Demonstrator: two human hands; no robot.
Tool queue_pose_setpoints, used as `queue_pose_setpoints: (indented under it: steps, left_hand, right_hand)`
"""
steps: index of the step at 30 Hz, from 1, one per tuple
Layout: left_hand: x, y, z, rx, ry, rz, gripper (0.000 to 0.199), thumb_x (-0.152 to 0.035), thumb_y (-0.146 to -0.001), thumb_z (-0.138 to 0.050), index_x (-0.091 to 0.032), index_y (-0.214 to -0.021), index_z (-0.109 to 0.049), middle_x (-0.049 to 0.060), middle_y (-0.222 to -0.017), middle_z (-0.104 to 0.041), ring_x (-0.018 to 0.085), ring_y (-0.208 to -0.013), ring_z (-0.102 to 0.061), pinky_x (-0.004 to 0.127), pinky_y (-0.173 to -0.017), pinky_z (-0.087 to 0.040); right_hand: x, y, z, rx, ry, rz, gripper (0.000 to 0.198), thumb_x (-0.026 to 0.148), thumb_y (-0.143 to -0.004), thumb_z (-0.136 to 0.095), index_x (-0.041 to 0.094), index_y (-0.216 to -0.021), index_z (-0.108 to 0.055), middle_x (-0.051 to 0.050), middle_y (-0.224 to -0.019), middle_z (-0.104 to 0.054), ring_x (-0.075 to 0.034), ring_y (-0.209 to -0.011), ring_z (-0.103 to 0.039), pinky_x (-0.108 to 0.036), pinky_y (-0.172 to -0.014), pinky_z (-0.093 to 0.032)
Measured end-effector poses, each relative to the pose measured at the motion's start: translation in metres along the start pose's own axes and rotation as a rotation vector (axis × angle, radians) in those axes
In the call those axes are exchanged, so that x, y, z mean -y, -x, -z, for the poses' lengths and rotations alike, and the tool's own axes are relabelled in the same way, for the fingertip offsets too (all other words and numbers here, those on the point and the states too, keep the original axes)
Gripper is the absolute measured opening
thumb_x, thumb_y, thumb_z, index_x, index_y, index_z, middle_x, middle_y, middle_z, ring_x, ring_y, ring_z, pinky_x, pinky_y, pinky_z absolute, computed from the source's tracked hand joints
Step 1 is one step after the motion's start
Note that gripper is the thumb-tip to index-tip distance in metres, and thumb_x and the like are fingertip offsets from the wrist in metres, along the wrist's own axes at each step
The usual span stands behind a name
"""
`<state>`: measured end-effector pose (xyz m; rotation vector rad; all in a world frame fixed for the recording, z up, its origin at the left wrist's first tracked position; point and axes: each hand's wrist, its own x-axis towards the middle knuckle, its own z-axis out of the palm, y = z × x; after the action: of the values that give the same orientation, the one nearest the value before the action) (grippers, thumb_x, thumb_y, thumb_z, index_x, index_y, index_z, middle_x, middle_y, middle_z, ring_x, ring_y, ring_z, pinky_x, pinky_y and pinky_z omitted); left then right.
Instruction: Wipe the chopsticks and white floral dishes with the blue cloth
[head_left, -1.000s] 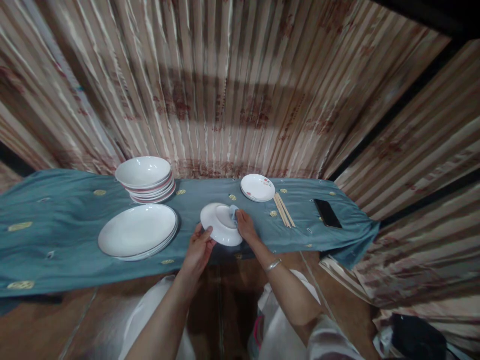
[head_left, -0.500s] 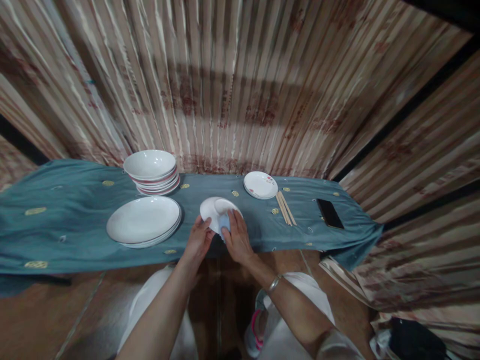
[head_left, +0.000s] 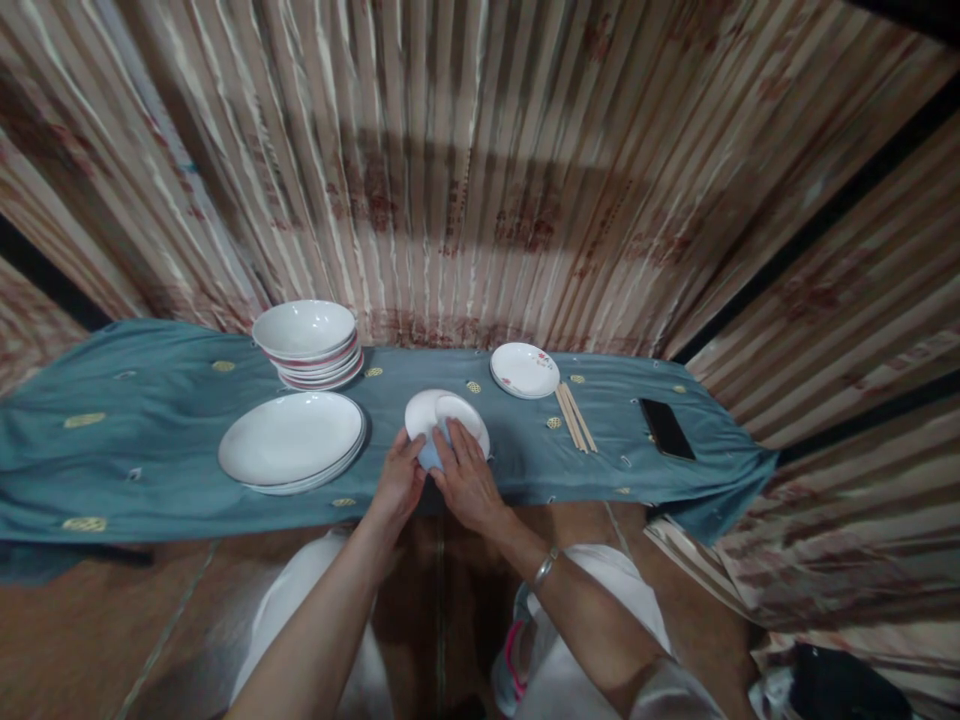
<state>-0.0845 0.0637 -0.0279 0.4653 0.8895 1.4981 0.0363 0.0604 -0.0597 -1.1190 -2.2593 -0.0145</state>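
Note:
A small white dish (head_left: 421,410) with two rounded hollows is held over the near part of the table. My left hand (head_left: 403,477) grips its left edge between thumb and fingers. On the dish's near side, my right hand (head_left: 469,485) presses a light blue cloth (head_left: 430,456) against the surface, fingers bent over it. Part of the cloth and the dish's lower right side are hidden by the right fingers.
Left of the dish lie stacked oval plates (head_left: 292,437), with a stack of bowls (head_left: 304,330) behind. To the right are small flowered plates (head_left: 525,368), chopsticks (head_left: 576,418) and a black phone (head_left: 666,428). A pleated curtain (head_left: 450,170) hangs behind the cloth-covered table (head_left: 172,430).
The dish has tipped so its hollows show more fully. My right hand has shifted slightly left, moving the blue cloth from the middle to the near left of the dish.

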Motion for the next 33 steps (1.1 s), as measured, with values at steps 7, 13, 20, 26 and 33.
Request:
queue_pose_setpoints:
  steps: [7,13,20,26,33]
  left_hand:
    - [0.001,0.004,-0.003,0.013,0.031,-0.012,0.025,-0.035,-0.075,-0.066,-0.020,-0.095,-0.066,0.006,-0.103,-0.068,0.017,-0.089,-0.063,0.025,-0.073,-0.050]
    - [0.000,0.011,-0.005,0.102,-0.002,0.050,0.033,-0.040,-0.072,-0.070,-0.019,-0.096,-0.062,0.004,-0.088,-0.069,0.014,-0.071,-0.063,0.024,-0.062,-0.050]
    - [-0.002,0.011,-0.003,0.137,-0.004,0.059,0.040,-0.023,-0.062,-0.075,-0.022,-0.100,-0.065,0.002,-0.087,-0.069,0.013,-0.067,-0.063,0.024,-0.062,-0.051]
    - [-0.002,0.019,-0.004,0.182,-0.051,0.046,0.049,-0.023,-0.061,-0.077,-0.021,-0.108,-0.065,0.003,-0.095,-0.069,0.016,-0.080,-0.064,0.026,-0.068,-0.052]
    - [0.000,0.030,-0.008,0.244,-0.186,0.042,0.050,-0.030,-0.065,-0.077,-0.020,-0.112,-0.065,0.008,-0.103,-0.071,0.023,-0.095,-0.065,0.035,-0.081,-0.052]
  right_hand:
    - [0.004,-0.010,0.010,-0.006,-0.003,0.016,0.054,0.024,-0.091,-0.048,0.011,-0.143,-0.037,-0.020,-0.152,-0.028,-0.029,-0.144,-0.017,-0.050,-0.113,-0.028]
    - [-0.004,-0.022,0.011,-0.071,-0.088,-0.080,0.053,0.029,-0.095,-0.038,0.014,-0.146,-0.031,-0.016,-0.153,-0.026,-0.027,-0.144,-0.018,-0.050,-0.114,-0.026]
    - [-0.009,-0.025,0.009,-0.104,-0.158,-0.116,0.049,0.030,-0.097,-0.032,0.018,-0.145,-0.033,-0.012,-0.152,-0.030,-0.024,-0.142,-0.023,-0.046,-0.115,-0.027]
    - [-0.008,-0.026,0.024,-0.077,-0.173,0.013,0.047,0.029,-0.097,-0.032,0.018,-0.143,-0.037,-0.011,-0.152,-0.030,-0.022,-0.144,-0.016,-0.047,-0.116,-0.025]
    - [-0.005,-0.038,0.042,-0.063,-0.155,0.057,0.044,0.032,-0.095,-0.038,0.018,-0.137,-0.045,-0.011,-0.148,-0.038,-0.022,-0.143,-0.021,-0.047,-0.115,-0.026]
